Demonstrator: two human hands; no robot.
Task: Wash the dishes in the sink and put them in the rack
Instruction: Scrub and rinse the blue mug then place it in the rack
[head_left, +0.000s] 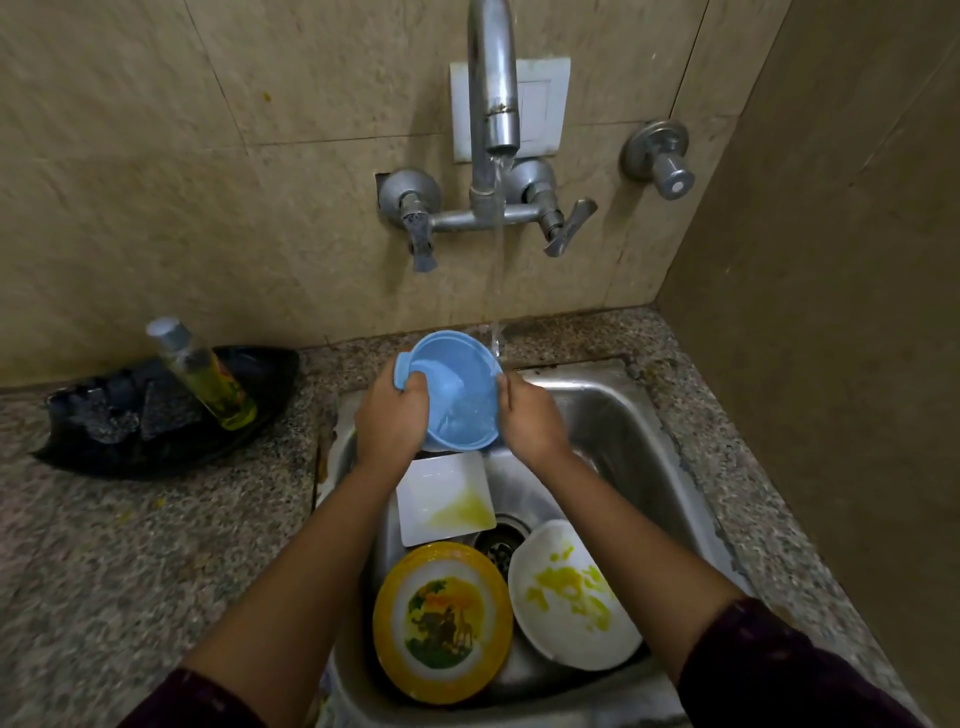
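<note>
While water from the tap (493, 104) strikes its rim, the bowl (457, 400) tilts above the sink (623, 415). The left hand (392, 410) grips it with fingers curled over the edge. The right hand (530, 421) seemingly clasps the other side, its fingertips hidden behind the bowl. Soiled plates (571, 597) lie below the wrists. Left of the left hand, a bottle (208, 379) leans in a tray (130, 441) on the granite counter (104, 545), with beige tiles behind.

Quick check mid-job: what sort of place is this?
Most likely a home kitchen's washing-up corner: a small steel sink set in a speckled stone counter, a running wall tap, a blue bowl gripped by the left hand and right hand at its stream, and food-stained plates in the basin.
</note>
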